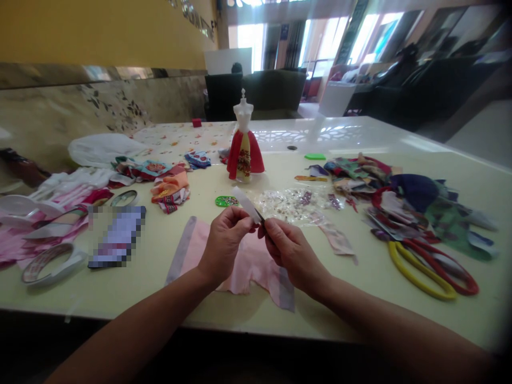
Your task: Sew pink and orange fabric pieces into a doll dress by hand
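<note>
My left hand (224, 237) is closed, pinching a short white strip (245, 202) that looks like tape. Close beside it, my right hand (294, 253) grips a dark slim tool (261, 218) whose tip meets the strip; most of the tool is hidden in the fingers. Below both hands, a pink cloth piece with grey edges (252, 269) lies flat on the table. Just beyond the fingers are a green tray of small beads (226, 201) and a clear plastic sheet (296, 205) scattered with bits.
A small white mannequin (243, 116) in a red skirt (256, 154) stands farther back. Fabric scraps (360, 173) and large scissors with yellow and red handles (420, 274) lie right. Left are tape rolls (48, 264), a blurred-out object (118, 237) and pink cloth (12, 242).
</note>
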Demonstrator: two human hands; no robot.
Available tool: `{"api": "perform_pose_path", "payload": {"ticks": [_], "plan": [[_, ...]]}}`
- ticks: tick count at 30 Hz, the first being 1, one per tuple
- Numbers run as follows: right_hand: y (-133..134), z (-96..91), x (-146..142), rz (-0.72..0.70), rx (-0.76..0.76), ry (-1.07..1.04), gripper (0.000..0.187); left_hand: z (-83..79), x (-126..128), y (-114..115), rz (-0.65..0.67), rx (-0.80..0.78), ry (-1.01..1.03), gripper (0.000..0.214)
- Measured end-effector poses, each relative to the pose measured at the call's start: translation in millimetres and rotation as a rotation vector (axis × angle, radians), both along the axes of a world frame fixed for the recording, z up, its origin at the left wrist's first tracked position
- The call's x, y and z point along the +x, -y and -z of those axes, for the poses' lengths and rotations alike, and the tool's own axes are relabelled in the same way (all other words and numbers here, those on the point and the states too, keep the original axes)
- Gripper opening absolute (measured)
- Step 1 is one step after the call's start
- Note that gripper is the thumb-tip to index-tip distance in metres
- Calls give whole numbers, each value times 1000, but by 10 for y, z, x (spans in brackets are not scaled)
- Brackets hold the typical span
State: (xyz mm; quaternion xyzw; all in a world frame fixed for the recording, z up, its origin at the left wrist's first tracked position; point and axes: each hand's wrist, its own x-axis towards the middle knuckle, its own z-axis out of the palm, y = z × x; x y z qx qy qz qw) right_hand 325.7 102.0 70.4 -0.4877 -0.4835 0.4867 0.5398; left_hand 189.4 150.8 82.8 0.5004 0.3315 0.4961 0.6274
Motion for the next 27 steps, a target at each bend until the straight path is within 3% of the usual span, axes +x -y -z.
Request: {"api": "perform_pose_path", "payload": {"ticks": [10,18,27], "plan": [[0,-17,8,10,-16,6,45,18,-16,-9,22,-17,20,8],[-40,24,67,32,13,50,44,21,-53,-34,114,-62,79,11],[-56,23,91,35,22,143,44,-47,-103,-155,6,-46,0,19]]}}
